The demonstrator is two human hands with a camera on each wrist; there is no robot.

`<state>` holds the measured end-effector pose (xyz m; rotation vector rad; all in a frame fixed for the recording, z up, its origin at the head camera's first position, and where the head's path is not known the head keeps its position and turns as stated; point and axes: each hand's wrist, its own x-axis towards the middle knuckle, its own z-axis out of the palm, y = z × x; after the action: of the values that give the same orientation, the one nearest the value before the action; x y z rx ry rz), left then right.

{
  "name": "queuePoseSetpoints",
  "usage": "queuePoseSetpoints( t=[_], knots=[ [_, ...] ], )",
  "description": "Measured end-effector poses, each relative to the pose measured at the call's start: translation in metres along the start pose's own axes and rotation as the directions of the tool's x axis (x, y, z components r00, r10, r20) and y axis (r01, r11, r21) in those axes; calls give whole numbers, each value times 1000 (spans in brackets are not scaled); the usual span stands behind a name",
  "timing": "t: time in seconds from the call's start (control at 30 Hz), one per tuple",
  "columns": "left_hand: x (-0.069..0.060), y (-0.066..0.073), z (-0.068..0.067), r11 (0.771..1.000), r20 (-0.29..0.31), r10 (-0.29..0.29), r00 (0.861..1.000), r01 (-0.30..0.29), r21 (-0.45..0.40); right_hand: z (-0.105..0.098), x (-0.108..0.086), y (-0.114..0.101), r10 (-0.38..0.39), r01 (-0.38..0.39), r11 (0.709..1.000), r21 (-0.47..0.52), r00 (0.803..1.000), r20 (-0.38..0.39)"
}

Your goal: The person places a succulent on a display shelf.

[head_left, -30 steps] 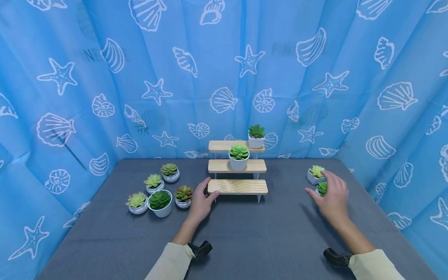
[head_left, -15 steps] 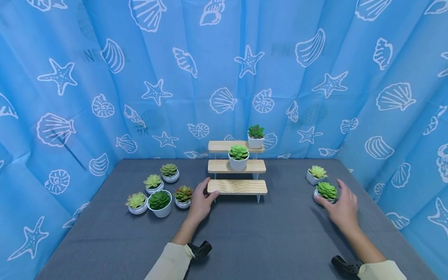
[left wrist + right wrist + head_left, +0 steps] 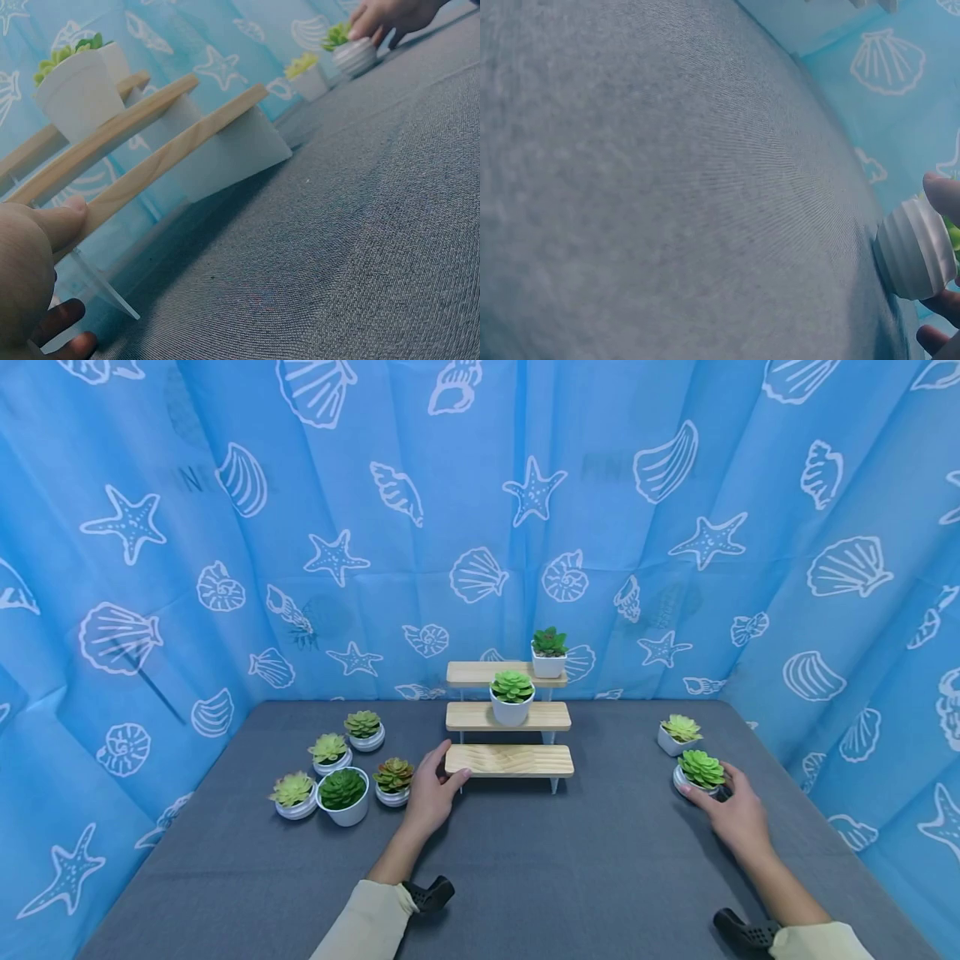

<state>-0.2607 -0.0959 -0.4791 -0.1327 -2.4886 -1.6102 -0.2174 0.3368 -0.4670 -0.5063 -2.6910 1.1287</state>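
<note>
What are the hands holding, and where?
The left hand grips the lowest wooden shelf by its left end; the right hand holds the ribbed white pot by its sides.

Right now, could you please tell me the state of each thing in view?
Shelf: standing upright.
Two shelf plants: potted, upright.
Left hand: grips the shelf's lowest board.
Right hand: holds the ridged pot.
Ridged pot: upright, planted.
Plant behind it: potted, upright.
Five plants at left: potted, upright.
Curtain: hanging in folds.

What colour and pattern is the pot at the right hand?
The pot is white, with ridges running around it, best seen in the right wrist view.
</note>
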Motion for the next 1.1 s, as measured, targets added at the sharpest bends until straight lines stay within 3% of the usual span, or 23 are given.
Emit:
queuePoseSetpoints(
  t=[0.23,0.57,0.93,1.1],
  knots=[
    [0,1,0,1000,2,6,1000,-6,-7,2,3,2,16,-16,1000,-21,1000,-7],
    [0,2,-1,1000,3,2,1000,-2,-11,15,2,-5,-44,44,999,-15,999,-23],
    [0,2,0,1000,-1,7,1000,-7,-6,36,-5,-26,-66,67,997,47,998,-17],
    [1,0,-1,1000,-2,17,1000,-17,-3,45,-4,-41,-55,53,990,132,998,16]
  ],
)
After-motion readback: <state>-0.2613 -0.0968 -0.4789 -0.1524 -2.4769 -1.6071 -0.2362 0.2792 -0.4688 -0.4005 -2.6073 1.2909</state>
